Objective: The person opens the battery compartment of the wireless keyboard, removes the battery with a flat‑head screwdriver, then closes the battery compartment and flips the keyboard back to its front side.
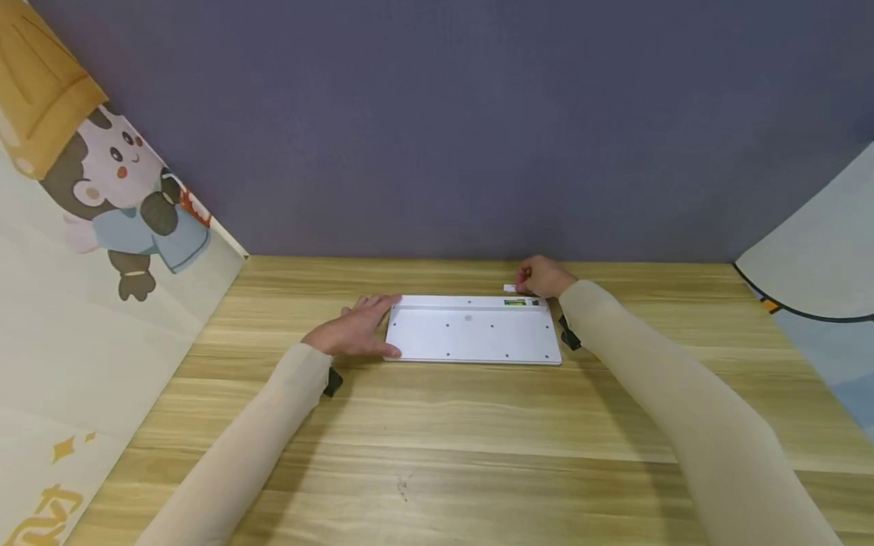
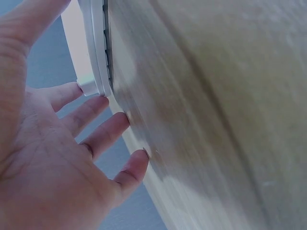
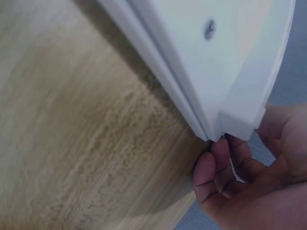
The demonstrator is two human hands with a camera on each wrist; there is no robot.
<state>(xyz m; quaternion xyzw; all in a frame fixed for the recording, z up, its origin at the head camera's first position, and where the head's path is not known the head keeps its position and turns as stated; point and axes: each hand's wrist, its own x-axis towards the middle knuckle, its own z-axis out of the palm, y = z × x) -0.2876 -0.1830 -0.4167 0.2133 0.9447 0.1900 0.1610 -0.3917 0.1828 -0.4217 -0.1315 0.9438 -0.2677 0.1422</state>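
A white keyboard [image 1: 471, 341] lies face down on the wooden table, its underside dotted with small screws. Near its back right corner shows a green strip [image 1: 515, 302] in the raised back ridge. My left hand [image 1: 358, 327] spans the keyboard's left end, thumb at the front corner and fingers by the back corner. Those fingers are spread and nearly straight in the left wrist view. Just behind the back right edge, my right hand [image 1: 542, 277] pinches a small white flat piece [image 1: 509, 288]. In the right wrist view the keyboard's corner hides that piece, and the fingers are curled.
The wooden table [image 1: 410, 447] meets a dark grey-blue panel [image 1: 437, 136] just behind the keyboard. A pale panel with a cartoon figure [image 1: 130, 182] borders the left side, and another printed panel [image 1: 812, 250] the right.
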